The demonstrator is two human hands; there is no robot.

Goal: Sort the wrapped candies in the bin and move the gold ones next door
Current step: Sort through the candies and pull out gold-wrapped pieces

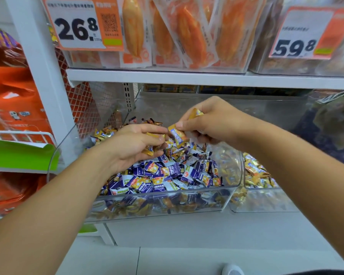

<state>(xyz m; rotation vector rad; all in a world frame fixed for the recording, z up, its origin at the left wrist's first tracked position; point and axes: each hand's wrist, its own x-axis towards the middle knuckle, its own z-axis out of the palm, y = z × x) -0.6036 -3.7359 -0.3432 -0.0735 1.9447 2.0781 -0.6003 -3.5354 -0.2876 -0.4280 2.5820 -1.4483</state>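
A: While both hands hover over the clear bin (127, 205), the right hand (210, 124) pinches one gold candy (178, 134) between thumb and forefinger; a second gold wrapper (196, 112) shows above its curled fingers.

B: Left hand?

A: The left hand (135, 145) is cupped, fingers curled round several gold candies (149, 150); exact count cannot be told; it sits just beside the right, above the pile.

B: Bin contents?

A: Mixed candies (167, 175), mostly purple-and-white wrappers at the front, gold ones scattered toward the back and under the front wall.

B: Neighbouring bin?

A: To the right, touching or nearly so, a second clear bin (266, 203) holds gold candies only (254, 173).

B: Surroundings?

A: White shelf (187, 77) above; orange packets (187, 36) on it; price tags reading 26.8 (75, 28) and 59.8 (298, 46).
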